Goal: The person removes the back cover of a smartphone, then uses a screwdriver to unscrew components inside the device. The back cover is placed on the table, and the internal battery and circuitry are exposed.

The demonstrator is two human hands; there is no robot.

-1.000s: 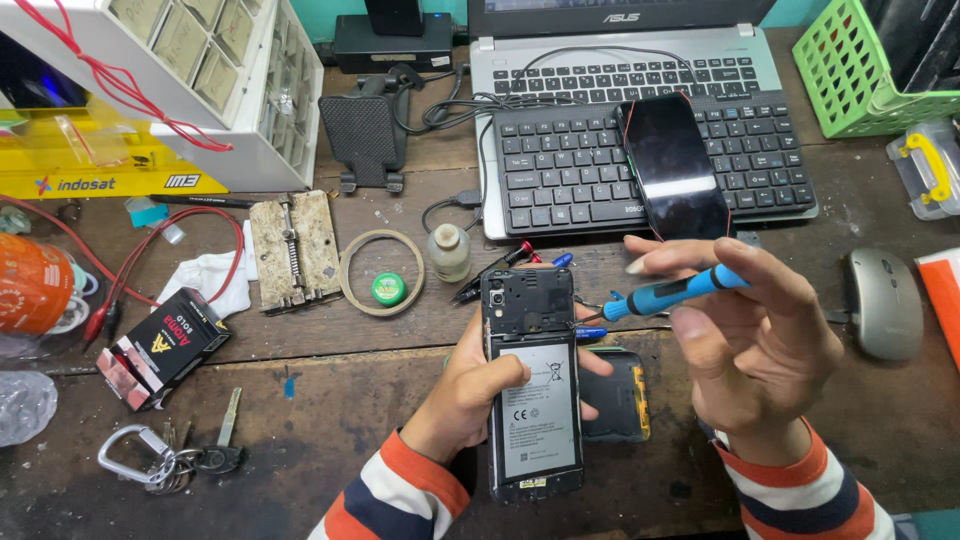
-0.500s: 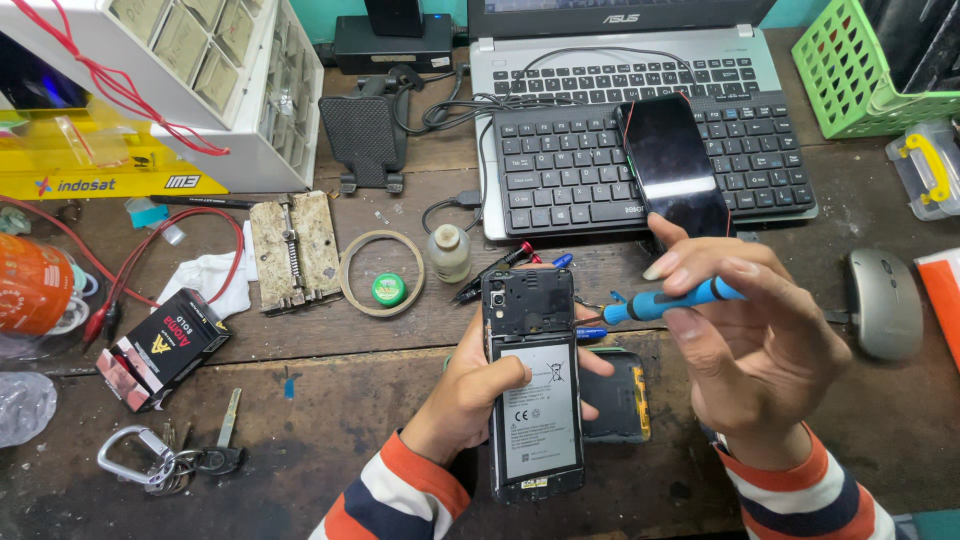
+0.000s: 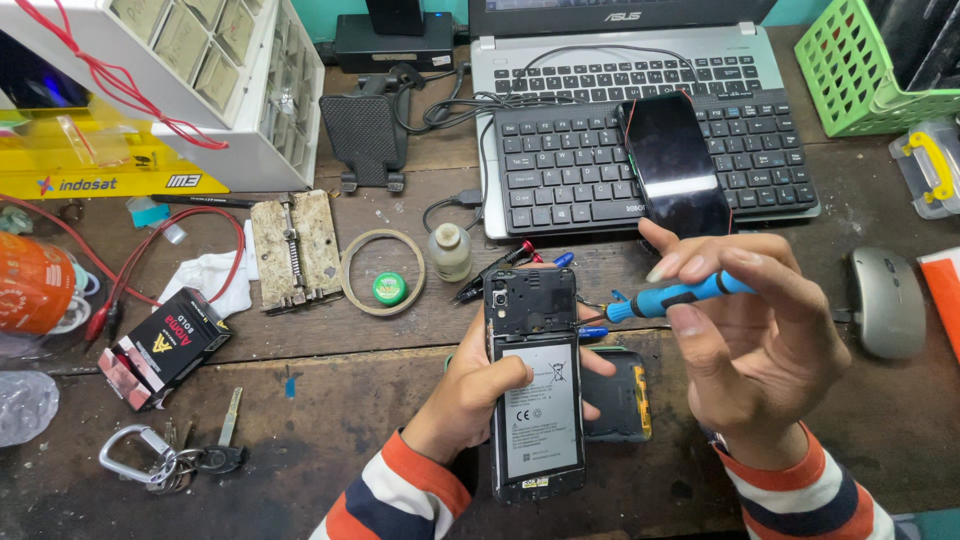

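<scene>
opened phone and blue screwdriver, seen from the head camera

the left hand [image 3: 470,390] grips the opened phone [image 3: 535,385] from below, battery side up, above the wooden surface [image 3: 330,400]. the right hand [image 3: 760,340] is closed around a blue screwdriver [image 3: 670,298], its tip at the upper right edge of the phone. a black back cover [image 3: 620,395] lies just beside.

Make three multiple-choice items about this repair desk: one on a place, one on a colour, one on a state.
1. Where does the dark phone with the blank screen lie?
A. on the black keyboard
B. in the green basket
C. on the mouse

2. What colour is the screwdriver handle?
A. red
B. blue
C. yellow

3. How is the phone in the left hand?
A. back cover on
B. screen facing up
C. back open, battery visible

Answers: 1 A, it rests across the keys. 2 B, blue handle in the right hand. 3 C, the white battery label shows.
</scene>
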